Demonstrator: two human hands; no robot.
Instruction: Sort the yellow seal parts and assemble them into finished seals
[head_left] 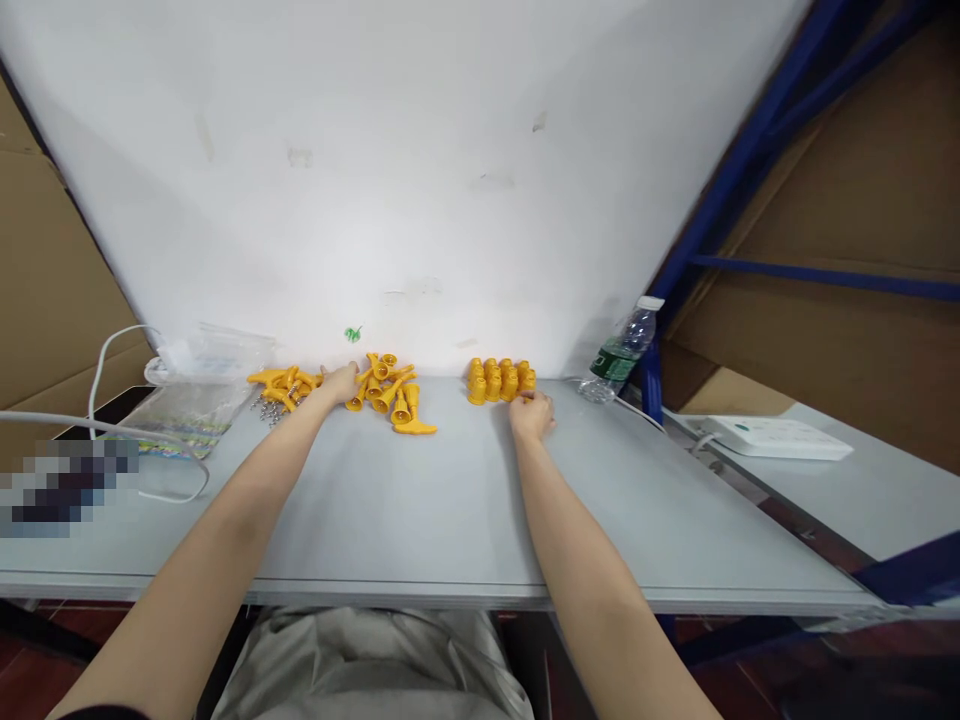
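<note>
My left hand (341, 383) reaches into a loose heap of yellow plastic parts at the back of the table. Its fingers are mostly hidden, so I cannot tell whether they grip anything. Right of it lie several yellow bell-shaped parts (382, 397), some with long thin ends. Yellow handle-like pieces (281, 378) lie to its left, with small metal springs or screws (271, 410) beside them. My right hand (534, 412) is closed at the front right corner of a block of upright yellow cups (493, 382). A bit of yellow shows at its fingertips.
A clear bottle with a green label (616, 358) leans near the blue rack post at the right. Plastic bags (184, 405) and a white cable (180, 440) lie at the left. A white power strip (780, 437) sits on the right-hand surface. A white panel (450, 200) rises behind the table.
</note>
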